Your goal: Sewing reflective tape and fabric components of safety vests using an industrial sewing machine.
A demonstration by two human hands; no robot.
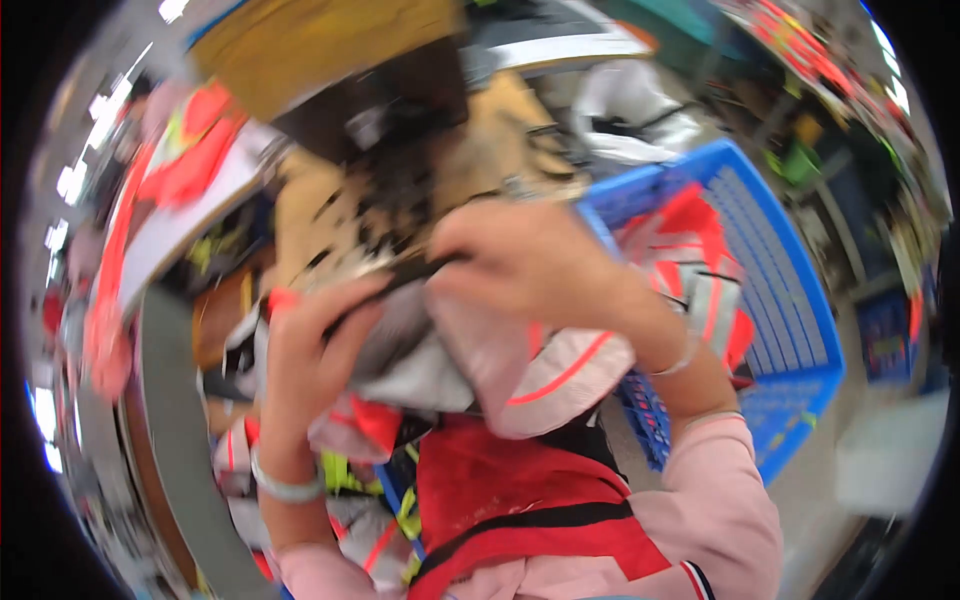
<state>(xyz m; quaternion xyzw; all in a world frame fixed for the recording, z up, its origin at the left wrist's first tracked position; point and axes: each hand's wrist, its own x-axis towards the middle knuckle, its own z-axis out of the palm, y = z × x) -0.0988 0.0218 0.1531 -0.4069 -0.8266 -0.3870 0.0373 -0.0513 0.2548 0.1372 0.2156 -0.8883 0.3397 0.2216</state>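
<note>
In both hands I hold a grey and white garment [570,372] with bright orange-red stripes, and it hangs down in front of my red apron [475,480]. My right hand [530,262] is closed, pinching a dark strip [412,268] along the garment's upper edge. Further left, my left hand [325,335] is closed on the same edge, thumb and fingers around the dark band. Motion blurs the fingertips, so the exact grip is hard to make out.
A blue plastic basket [790,330] with red and white garments stands at my right. Ahead lies a tan work surface [310,225] strewn with dark scraps, under a yellow-topped block [330,50]. Orange-red cloth [195,150] lies on a table at the left.
</note>
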